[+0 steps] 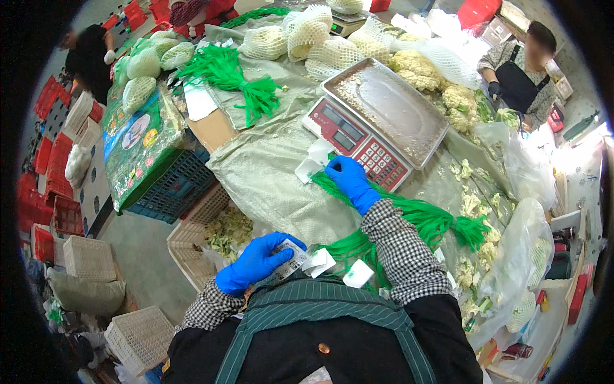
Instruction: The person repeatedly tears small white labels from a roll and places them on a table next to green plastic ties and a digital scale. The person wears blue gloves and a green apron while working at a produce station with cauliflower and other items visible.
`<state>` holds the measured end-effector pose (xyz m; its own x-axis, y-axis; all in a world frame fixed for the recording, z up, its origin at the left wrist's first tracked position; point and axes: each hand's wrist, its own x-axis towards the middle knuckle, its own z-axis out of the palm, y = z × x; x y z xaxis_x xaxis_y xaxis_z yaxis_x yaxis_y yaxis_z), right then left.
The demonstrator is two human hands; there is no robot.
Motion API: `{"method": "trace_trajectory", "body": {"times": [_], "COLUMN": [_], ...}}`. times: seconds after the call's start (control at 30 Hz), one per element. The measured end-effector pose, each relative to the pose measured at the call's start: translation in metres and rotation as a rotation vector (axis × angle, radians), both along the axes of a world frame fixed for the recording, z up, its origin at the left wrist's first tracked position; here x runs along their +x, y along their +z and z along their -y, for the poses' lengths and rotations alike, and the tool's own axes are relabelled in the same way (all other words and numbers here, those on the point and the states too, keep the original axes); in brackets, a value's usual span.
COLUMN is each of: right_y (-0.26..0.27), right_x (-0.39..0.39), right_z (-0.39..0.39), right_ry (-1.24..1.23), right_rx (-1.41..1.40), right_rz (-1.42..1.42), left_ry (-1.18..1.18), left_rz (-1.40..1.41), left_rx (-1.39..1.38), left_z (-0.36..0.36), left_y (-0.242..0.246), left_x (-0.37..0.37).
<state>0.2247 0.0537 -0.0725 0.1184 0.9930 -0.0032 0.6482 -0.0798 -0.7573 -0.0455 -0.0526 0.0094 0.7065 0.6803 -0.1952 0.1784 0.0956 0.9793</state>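
My left hand (261, 264), in a blue glove, holds a small stack of printed labels (290, 261) close to my apron. My right hand (352, 181), also blue-gloved, has its fingers curled over the ends of green mesh net bags (422, 216), beside white tags (312, 163). Whether its fingertips grip a net or only touch it is hidden. More green netting (352, 252) with white tags (359, 273) attached lies between my forearms. Just beyond my right hand stands a red-and-white digital scale (336, 127) with a bare, crumb-strewn metal pan (388, 110).
Cauliflowers (417, 69) and foam-net-wrapped heads (333, 55) line the far side. Another green net bundle (240, 81) lies left of the scale. A covered blue crate (168, 185) and a trimmings-filled crate (192, 237) stand at left. Another person (518, 77) stands across at right.
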Motion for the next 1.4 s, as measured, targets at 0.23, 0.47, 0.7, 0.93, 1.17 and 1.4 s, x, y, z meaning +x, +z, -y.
{"method": "trace_trajectory", "body": {"times": [0.23, 0.47, 0.7, 0.93, 1.17, 1.4], "right_y": [0.009, 0.046, 0.074, 0.079, 0.086, 0.085], "right_x": [-0.009, 0.006, 0.004, -0.013, -0.010, -0.011], "right_z": [0.008, 0.054, 0.091, 0.101, 0.105, 0.105], "right_ry": [-0.197, 0.165, 0.251, 0.360, 0.407, 0.435], "right_rx": [0.014, -0.047, -0.270, -0.244, -0.323, -0.354], "right_rz": [-0.508, -0.633, -0.611, -0.317, -0.377, -0.363], "left_ry": [0.111, 0.288, 0.248, 0.048, 0.073, 0.064], "left_rz": [0.092, 0.071, -0.213, -0.282, -0.396, -0.352], "left_rx": [-0.091, -0.153, -0.070, 0.693, 0.520, 0.312], "left_z": [-0.014, -0.031, -0.035, -0.015, -0.034, -0.040], "left_y": [0.007, 0.026, 0.039, 0.034, 0.018, 0.013], "left_x": [0.005, 0.000, 0.019, 0.051, 0.043, 0.041]}}
